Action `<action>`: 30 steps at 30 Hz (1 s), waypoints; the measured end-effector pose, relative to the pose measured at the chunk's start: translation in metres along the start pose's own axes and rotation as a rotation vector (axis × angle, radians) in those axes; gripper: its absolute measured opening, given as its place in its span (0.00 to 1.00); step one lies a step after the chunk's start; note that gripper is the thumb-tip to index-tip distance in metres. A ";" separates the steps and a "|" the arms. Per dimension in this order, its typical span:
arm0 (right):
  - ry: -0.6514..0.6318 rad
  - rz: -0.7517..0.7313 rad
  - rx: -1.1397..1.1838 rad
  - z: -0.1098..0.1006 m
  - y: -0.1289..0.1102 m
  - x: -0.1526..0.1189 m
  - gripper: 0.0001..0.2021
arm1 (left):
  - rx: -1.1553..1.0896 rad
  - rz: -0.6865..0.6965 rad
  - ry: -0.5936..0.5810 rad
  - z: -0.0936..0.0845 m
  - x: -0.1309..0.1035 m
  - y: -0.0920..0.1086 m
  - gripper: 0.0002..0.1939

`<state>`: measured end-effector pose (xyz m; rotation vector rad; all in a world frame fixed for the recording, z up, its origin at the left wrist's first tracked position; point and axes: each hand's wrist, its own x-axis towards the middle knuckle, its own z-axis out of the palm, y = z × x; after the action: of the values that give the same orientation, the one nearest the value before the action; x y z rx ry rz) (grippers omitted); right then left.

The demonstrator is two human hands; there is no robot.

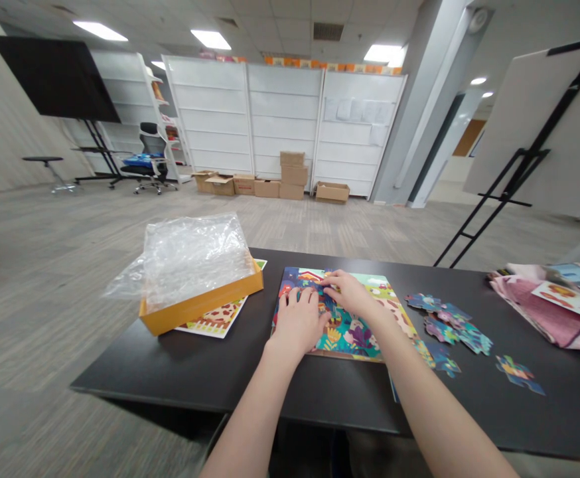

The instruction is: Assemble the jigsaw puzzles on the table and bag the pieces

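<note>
A colourful jigsaw puzzle [352, 325] lies flat on the black table before me, showing plants and animals. My left hand [300, 320] rests on its left part, fingers spread and pressed down on the surface. Just to the right, my right hand [346, 292] touches the upper middle of the puzzle with its fingertips, fingers stretched out and apart. Whether a small piece lies under those fingertips is hidden. Loose puzzle pieces [446, 317] are heaped to the right of the puzzle, and a single puzzle piece [519, 374] lies further right.
A yellow box [203, 303] with clear plastic wrap [195, 255] stands tilted on a printed picture sheet [225, 318] at left. Pink cloth [539, 302] and papers lie at the table's right end. Beyond are cardboard boxes [292, 176] and a whiteboard stand [513, 172].
</note>
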<state>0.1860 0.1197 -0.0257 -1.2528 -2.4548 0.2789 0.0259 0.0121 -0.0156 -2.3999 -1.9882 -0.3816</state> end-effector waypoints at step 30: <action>0.009 0.196 -0.232 -0.007 0.016 -0.002 0.17 | -0.013 -0.001 -0.013 0.001 -0.001 0.000 0.26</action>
<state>0.2015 0.1276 -0.0252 -1.5910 -2.4128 0.0381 0.0259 0.0109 -0.0167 -2.4156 -1.9982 -0.3813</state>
